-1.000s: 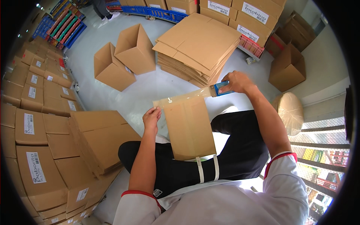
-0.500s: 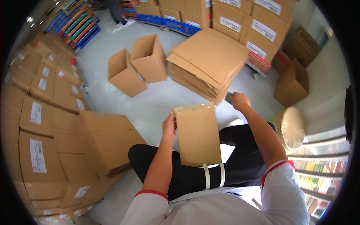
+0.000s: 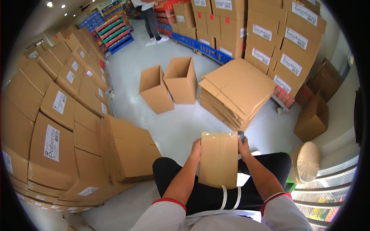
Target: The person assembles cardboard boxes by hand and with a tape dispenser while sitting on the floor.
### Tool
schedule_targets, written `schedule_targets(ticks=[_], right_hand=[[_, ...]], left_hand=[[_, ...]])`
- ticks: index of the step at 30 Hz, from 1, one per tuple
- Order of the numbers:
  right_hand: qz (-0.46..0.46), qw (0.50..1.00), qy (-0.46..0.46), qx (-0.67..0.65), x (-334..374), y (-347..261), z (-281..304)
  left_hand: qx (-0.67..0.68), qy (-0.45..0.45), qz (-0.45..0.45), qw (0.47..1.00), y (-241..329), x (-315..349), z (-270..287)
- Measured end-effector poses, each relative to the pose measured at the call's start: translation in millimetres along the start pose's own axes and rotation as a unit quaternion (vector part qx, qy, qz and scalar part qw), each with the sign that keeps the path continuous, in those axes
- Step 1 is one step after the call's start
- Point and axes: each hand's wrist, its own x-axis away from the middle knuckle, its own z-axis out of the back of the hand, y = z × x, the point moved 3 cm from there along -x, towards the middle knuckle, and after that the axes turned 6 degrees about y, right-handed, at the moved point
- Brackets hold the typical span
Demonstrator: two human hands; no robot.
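A cardboard box (image 3: 218,161) rests upright across my lap, with shiny clear tape along its far top edge. Pressed to its left side, my left hand (image 3: 196,149) grips it with curled fingers. At the far right corner is my right hand (image 3: 243,148), closed around a small dark blue object (image 3: 241,135) and touching the box. Too little of that object shows to tell its kind. Just beyond the box lies a stack of flattened cardboard cartons (image 3: 243,88).
Two open-topped boxes (image 3: 181,81) stand on the floor ahead. Walls of labelled cartons line the left (image 3: 54,146) and the far right (image 3: 285,42). Flat cardboard sheets (image 3: 131,146) lean at my left. A round wrapped bundle (image 3: 308,161) stands at my right. Another person (image 3: 148,19) stands far off.
My right hand has come in from beyond the box's right side to its far right corner, still with the dark object. The view has shifted, showing more of the far room.
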Motion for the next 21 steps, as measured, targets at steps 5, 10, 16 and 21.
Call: schedule_targets(ticks=[5, 10, 16, 21], right_hand=[[0.025, 0.999, 0.023, 0.037, -57.5, 55.1, -10.5], [0.109, 0.989, 0.071, -0.075, -26.6, 28.1, -13.0], [0.120, 0.992, 0.041, -0.016, -17.6, -0.4, -12.9], [0.109, 0.984, -0.134, -0.047, -33.0, -6.7, -3.8]], left_hand=[[-0.125, 0.195, -0.153, 0.961, 0.6, -16.5, -1.5], [-0.142, 0.198, -0.327, 0.913, 3.3, -4.7, 10.7], [-0.202, 0.160, -0.277, 0.926, 19.9, 8.0, 3.6], [-0.208, -0.013, -0.181, 0.961, 29.2, 28.8, -20.1]])
